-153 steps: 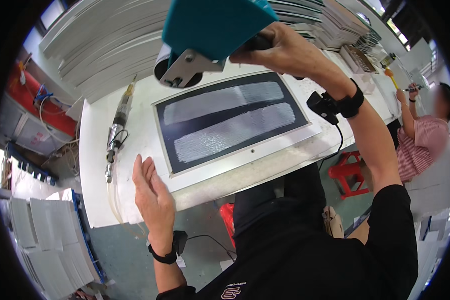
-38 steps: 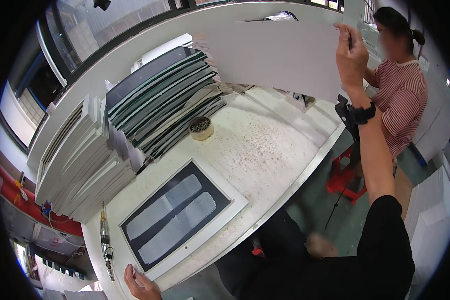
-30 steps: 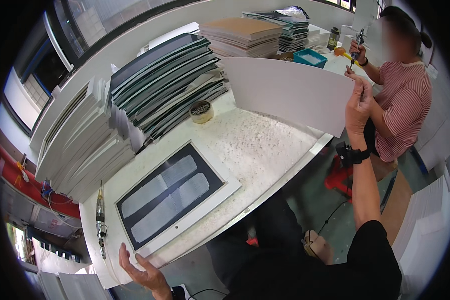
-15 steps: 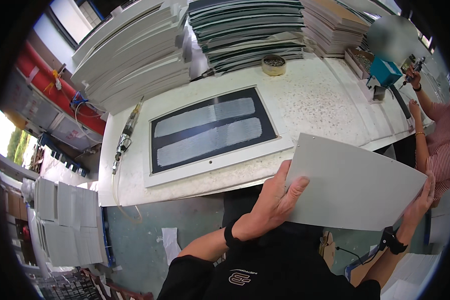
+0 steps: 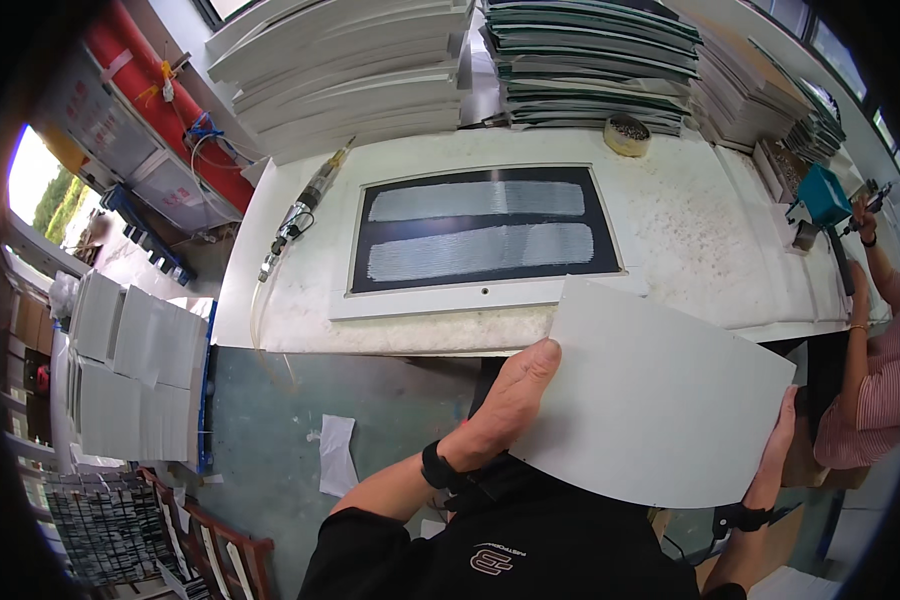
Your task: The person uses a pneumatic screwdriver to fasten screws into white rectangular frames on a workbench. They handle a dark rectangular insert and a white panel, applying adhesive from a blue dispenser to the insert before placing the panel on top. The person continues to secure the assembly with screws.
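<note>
Between my two hands I carry a pale grey flat panel (image 5: 660,395) with one curved edge and small holes near its rim. My left hand (image 5: 518,395) grips its left edge, thumb on top. At the right edge, my right hand (image 5: 778,440) has hold of it, the fingers partly hidden. Just beyond the panel, a white frame (image 5: 410,302) lies on the table. Set in it is a black sheet (image 5: 370,238) bearing two broad bands of combed, whitish paste (image 5: 480,250). The panel's far corner overlaps the frame's near edge in view; I cannot tell whether they touch.
A dispensing tool (image 5: 300,215) with a hose lies left on the table (image 5: 685,215). Stacks of white panels (image 5: 350,80) and dark-edged sheets (image 5: 595,60) line the back, beside a round tub (image 5: 626,136) of small parts. A co-worker in a striped sleeve (image 5: 875,410) works at right.
The panel has come left and closer to the middle of the view, with both hands still on it. The view has swung right, and the table scene sits differently in it.
</note>
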`<action>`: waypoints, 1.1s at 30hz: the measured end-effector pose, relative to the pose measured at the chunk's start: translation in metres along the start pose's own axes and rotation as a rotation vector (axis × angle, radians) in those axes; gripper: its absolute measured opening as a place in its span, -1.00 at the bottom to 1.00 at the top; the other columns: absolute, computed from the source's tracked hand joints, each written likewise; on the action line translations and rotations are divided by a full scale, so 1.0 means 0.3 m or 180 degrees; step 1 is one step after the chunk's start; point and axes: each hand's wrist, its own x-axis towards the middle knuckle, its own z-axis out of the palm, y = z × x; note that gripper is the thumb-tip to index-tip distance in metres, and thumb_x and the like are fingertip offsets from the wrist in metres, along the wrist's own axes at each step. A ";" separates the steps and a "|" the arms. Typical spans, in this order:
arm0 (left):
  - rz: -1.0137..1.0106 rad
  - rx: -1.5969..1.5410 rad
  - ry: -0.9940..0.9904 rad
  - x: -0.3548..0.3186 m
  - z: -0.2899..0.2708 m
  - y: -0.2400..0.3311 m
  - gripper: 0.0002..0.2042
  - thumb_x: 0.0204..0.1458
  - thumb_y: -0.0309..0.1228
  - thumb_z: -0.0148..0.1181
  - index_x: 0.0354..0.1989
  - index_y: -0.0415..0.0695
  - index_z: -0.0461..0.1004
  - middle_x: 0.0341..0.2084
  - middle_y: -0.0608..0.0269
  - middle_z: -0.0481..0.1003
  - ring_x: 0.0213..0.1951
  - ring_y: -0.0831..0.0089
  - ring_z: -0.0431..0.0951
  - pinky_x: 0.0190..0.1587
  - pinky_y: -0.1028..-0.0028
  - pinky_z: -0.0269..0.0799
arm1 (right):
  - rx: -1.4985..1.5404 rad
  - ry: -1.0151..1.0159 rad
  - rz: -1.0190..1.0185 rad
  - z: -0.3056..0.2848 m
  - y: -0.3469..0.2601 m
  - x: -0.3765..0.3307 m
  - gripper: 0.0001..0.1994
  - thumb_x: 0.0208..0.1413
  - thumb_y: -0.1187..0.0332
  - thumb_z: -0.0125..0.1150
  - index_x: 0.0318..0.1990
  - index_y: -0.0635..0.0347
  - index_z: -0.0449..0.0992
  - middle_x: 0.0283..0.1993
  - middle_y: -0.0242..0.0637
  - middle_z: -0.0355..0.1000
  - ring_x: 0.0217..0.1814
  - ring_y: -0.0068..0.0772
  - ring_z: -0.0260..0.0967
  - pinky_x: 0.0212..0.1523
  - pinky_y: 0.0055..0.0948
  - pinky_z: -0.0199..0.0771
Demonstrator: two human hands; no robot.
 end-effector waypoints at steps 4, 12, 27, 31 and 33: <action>-0.0011 -0.0760 0.0281 -0.016 0.007 0.012 -0.44 0.47 0.00 -0.20 0.27 -0.28 0.39 0.01 0.18 0.54 0.02 0.46 0.54 0.12 0.47 0.45 | 0.0300 -0.0437 0.0304 0.133 0.032 0.067 -0.44 0.49 -0.07 -0.13 0.21 0.30 0.44 0.05 -0.25 0.51 0.01 -0.47 0.51 -0.02 -0.48 0.55; 0.0300 0.0073 0.1058 -0.041 -0.178 0.234 -0.46 0.47 0.00 -0.17 0.21 -0.26 0.44 -0.02 0.24 0.56 -0.02 0.53 0.55 0.08 0.49 0.47 | -0.0361 -0.0871 -0.0096 0.320 -0.032 0.280 -0.42 0.47 0.01 -0.05 0.29 0.45 0.35 0.13 -0.14 0.46 0.11 -0.42 0.47 0.13 -0.47 0.48; 0.0880 0.4814 0.2608 -0.088 -0.665 0.391 -0.60 0.36 -0.37 0.00 0.29 -0.30 0.34 0.18 -0.18 0.45 0.30 -0.15 0.34 0.34 0.04 0.18 | -0.1470 -0.1615 -0.1090 0.793 -0.212 0.689 -0.44 0.41 0.31 -0.01 0.49 0.32 0.18 0.51 -0.09 0.21 0.55 -0.35 0.11 0.52 -0.42 -0.02; 0.0778 0.4892 0.2385 -0.093 -0.676 0.352 -0.57 0.36 -0.39 -0.04 0.36 -0.28 0.30 0.26 -0.18 0.41 0.37 -0.16 0.30 0.45 0.03 0.08 | -0.1709 -0.1556 -0.1194 0.809 -0.208 0.738 -0.43 0.39 0.29 0.03 0.48 0.31 0.20 0.49 -0.07 0.23 0.52 -0.34 0.16 0.51 -0.43 0.02; 0.0909 0.4928 0.2296 -0.081 -0.702 0.339 -0.56 0.37 -0.38 -0.05 0.36 -0.28 0.29 0.28 -0.18 0.39 0.37 -0.15 0.30 0.46 0.02 0.05 | -0.1645 -0.1554 -0.1031 0.814 -0.172 0.758 -0.42 0.38 0.27 0.06 0.48 0.32 0.21 0.47 -0.05 0.25 0.49 -0.34 0.19 0.48 -0.45 0.07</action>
